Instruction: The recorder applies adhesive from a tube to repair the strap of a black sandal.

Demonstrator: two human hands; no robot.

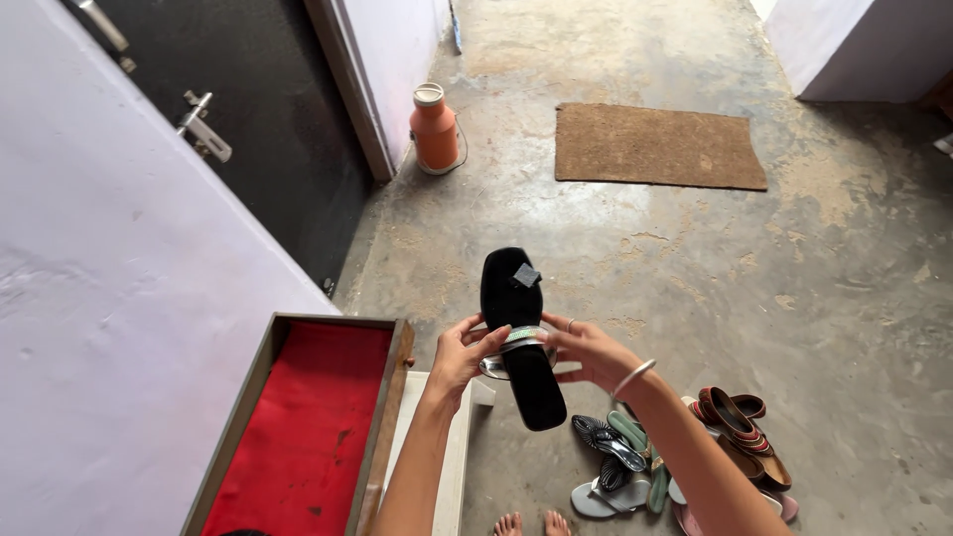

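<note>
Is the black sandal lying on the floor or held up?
Held up: both hands, left and right, grip the black sandal at its strap, above the floor.

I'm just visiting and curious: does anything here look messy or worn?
Yes. The sandals lie jumbled on the floor, not paired. The concrete looks patchy and stained. Both hands hold a black sandal, apparently intact.

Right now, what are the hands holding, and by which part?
Both hands, left hand and right hand, hold one black sandal, gripped at its silvery strap across the middle, one hand per side.
</note>
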